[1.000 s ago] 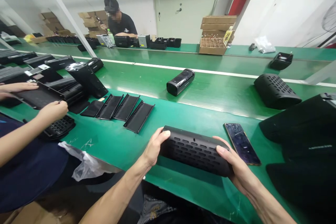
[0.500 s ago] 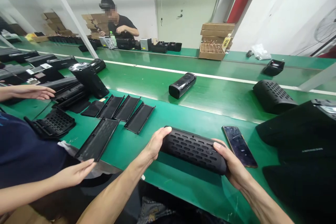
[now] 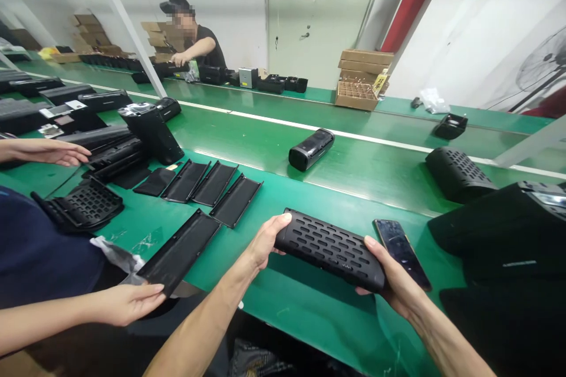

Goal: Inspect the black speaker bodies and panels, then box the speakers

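Your left hand [image 3: 265, 241] and right hand [image 3: 393, 283] each close a grip on one end of the shell [image 3: 329, 249], lifted just above the table [image 3: 283, 300], phone [image 3: 401, 252] at 3 o'clock.

Bright even overhead light — soft shadows, wide-angle edge distortion.

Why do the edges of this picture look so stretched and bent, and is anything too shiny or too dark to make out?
Head view: the wide lens bows the green belt and stretches the corners. The perforated black shell, held between left hand and right hand, is sharp. Overhead light glares on the phone. The black pile at right loses detail in shadow.
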Available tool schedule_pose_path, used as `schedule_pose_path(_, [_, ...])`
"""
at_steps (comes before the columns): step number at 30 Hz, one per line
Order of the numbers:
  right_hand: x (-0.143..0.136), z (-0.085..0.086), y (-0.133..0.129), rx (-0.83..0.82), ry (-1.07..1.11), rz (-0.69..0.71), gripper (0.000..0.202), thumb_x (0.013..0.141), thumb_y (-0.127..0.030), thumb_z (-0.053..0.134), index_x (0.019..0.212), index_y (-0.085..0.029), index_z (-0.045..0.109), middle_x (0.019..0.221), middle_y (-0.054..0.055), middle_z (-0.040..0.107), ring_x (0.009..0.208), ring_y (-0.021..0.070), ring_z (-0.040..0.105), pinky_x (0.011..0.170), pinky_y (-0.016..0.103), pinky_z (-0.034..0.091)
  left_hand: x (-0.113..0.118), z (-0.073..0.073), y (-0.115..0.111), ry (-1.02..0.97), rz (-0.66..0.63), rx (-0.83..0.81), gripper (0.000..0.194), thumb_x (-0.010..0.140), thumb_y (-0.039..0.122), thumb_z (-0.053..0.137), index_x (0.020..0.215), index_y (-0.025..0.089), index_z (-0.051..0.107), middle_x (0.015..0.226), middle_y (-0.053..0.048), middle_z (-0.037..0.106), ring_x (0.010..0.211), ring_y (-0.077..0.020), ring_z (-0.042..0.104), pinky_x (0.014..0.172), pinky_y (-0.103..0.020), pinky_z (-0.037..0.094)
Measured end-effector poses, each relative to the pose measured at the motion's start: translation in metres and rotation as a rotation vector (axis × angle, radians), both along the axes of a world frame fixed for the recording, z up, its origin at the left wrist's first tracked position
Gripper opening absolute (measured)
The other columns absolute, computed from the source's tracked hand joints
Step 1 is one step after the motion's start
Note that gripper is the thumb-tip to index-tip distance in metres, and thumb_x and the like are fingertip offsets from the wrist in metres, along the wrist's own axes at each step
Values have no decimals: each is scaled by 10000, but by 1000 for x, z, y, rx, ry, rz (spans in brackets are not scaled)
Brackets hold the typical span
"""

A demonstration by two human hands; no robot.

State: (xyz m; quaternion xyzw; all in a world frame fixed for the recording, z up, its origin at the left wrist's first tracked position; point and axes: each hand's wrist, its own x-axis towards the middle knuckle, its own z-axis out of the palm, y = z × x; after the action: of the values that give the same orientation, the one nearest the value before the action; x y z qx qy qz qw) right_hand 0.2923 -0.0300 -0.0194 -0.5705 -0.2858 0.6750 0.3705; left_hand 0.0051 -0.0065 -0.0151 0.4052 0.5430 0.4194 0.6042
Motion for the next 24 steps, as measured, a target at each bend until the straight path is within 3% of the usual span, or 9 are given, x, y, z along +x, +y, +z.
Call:
schedule_pose_path(6, [-4, 0, -16, 196, 37, -9, 818, 701, -643, 854, 1341, -184, 633, 1322, 145, 672, 940, 260, 689, 729, 361, 611, 3, -3, 8, -25, -10, 45, 751, 791, 806, 621, 1115, 130, 661, 1024, -112, 689, 885, -213, 623, 668, -280, 493])
schedule_pose_path(8, [-6, 0, -19, 227, 51, -86, 737, 718, -631, 842, 1293, -213, 649, 1316, 129, 679, 974, 278, 688, 725, 364, 605, 8, -5, 8, -147, 12, 94, 784, 826, 803, 608, 1237, 136, 630, 1118, -121, 678, 948, -209, 615, 731, -290, 506])
schedule_pose_path(11, [-5, 5, -3, 207, 129, -221, 659, 769, -636, 790, 1249, -224, 605, 1160, 126, 718, 879, 289, 684, 616, 392, 589, 18, -12, 7, -273, 119, 171, 979, 835, 877, 532, 1505, 167, 455, 1380, -167, 572, 1014, -220, 598, 787, -344, 533])
schedule_pose_path(14, [-2, 23, 47, 190, 305, -361, 603, 833, -591, 737, 1287, -261, 517, 1069, 87, 721, 926, 297, 713, 680, 431, 621, 26, -25, 5, -70, 104, 276, 918, 874, 838, 526, 1485, 154, 469, 1439, -186, 519, 1072, -230, 580, 864, -367, 522])
schedule_pose_path(17, [6, 47, 122, 219, 448, -577, 521, 867, -544, 718, 1260, -264, 520, 1135, 51, 698, 1049, 248, 705, 966, 545, 601, 30, -37, 2, 233, -3, 416, 635, 951, 668, 545, 1288, 132, 596, 1252, -171, 606, 988, -219, 584, 828, -359, 494])
schedule_pose_path(21, [20, 67, 211, 229, 303, -672, 327, 924, -486, 614, 1159, -260, 601, 1277, 32, 677, 925, 175, 683, 993, 538, 554, 33, -47, -3, 467, -40, 587, 341, 951, 416, 568, 1159, 154, 635, 1107, -128, 649, 927, -216, 594, 809, -371, 468])
schedule_pose_path(24, [26, 70, 243, 205, 203, -652, 214, 950, -369, 530, 1072, -238, 646, 1394, 47, 642, 889, 159, 677, 979, 510, 513, 36, -56, -2, 550, -3, 679, 275, 883, 339, 625, 1089, 159, 648, 1019, -112, 671, 923, -236, 599, 857, -399, 464])
